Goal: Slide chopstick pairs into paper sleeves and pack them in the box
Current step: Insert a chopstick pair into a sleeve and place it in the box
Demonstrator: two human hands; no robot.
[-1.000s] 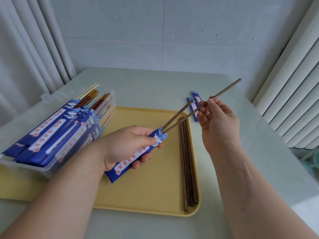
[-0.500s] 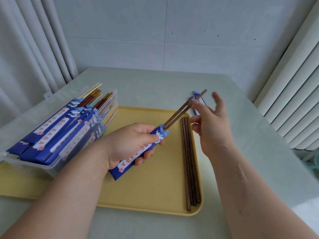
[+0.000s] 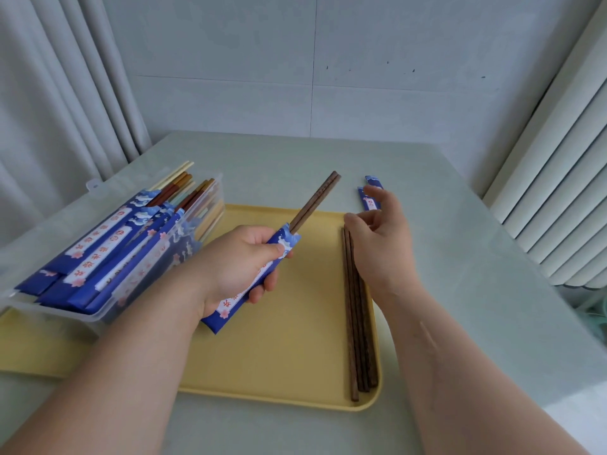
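Over the yellow tray (image 3: pixel 295 356), left hand (image 3: pixel 236 267) grips the sleeved chopsticks (image 3: pixel 315 201), right hand (image 3: pixel 381 247) spread just beside.

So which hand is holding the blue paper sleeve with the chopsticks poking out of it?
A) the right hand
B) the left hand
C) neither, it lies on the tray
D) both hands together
B: the left hand grips the blue sleeve with the chopstick pair sticking out, while the right hand is apart from it, holding nothing, over the yellow tray.
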